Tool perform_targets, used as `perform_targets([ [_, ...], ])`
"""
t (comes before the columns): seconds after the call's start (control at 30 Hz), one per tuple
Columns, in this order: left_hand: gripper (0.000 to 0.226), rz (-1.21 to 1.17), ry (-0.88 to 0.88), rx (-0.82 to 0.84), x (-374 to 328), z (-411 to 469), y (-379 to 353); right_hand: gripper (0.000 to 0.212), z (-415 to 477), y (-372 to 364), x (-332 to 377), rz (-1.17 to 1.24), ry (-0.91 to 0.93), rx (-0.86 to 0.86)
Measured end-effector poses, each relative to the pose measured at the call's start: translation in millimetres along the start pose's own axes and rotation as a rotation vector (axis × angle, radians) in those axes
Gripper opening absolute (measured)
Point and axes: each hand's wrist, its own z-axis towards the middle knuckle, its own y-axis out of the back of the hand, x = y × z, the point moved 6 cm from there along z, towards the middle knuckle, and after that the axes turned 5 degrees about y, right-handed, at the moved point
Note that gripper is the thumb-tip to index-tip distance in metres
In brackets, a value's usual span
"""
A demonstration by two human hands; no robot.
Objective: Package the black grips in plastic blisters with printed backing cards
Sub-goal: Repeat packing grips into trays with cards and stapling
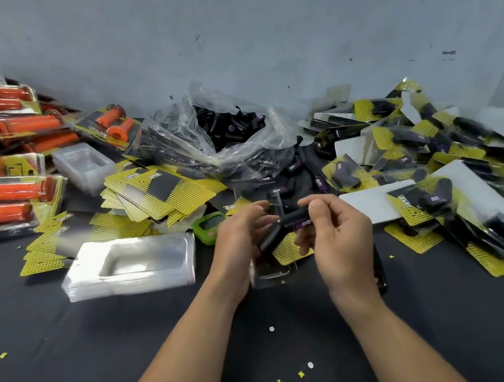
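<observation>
Your right hand point(335, 237) pinches the upper end of a black grip point(279, 231) and your left hand point(241, 242) curls round its lower end, just above a clear blister point(271, 276) at centre, likely to seat it in the pocket. Spare blisters point(130, 268) at 9 o'clock, backing cards point(157, 190) at 10 and the grip bag point(227, 128) at 12 lie within reach on the surface point(74, 370)

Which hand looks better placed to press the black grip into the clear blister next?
Right, likely: the right hand pinches the black grip at its upper end, free to push down, while the left hand holds its lower end over the clear blister.
</observation>
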Motion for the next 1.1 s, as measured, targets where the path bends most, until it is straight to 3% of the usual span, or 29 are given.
perform_targets([
  [0.17, 0.035, 0.105, -0.036, 0.072, -3, -7, -7, 0.004, 2, -3, 0, -0.053, 0.039, 0.008],
  [0.3, 0.036, 0.096, -0.055, 0.112, -3, -9, -9, 0.01, -1, -7, 11, -0.096, 0.112, 0.105],
  [0.47, 0.055, -0.002, 0.019, 0.059, -3, -11, -5, 0.009, -4, 8, 33, -0.103, 0.307, -0.071],
  [0.63, 0.056, -0.072, 0.085, -0.006, -2, -7, -1, 0.016, -15, -12, 34, -0.308, 0.344, 0.108],
  [0.77, 0.051, -0.174, 0.137, 0.005, -1, -5, 2, 0.05, -19, -32, 22, -0.488, 0.253, 0.343],
  [0.87, 0.033, -0.086, 0.118, 0.044, -1, -5, -3, 0.036, -19, -38, 16, -0.545, 0.215, 0.405],
  [0.97, 0.022, -0.034, 0.072, 0.087, -1, -4, -3, 0.015, -18, -32, 20, -0.413, 0.227, 0.307],
  [1.1, 0.024, -0.049, 0.053, 0.107, 3, -2, -3, 0.015, -14, -7, 19, -0.402, 0.184, 0.006],
])
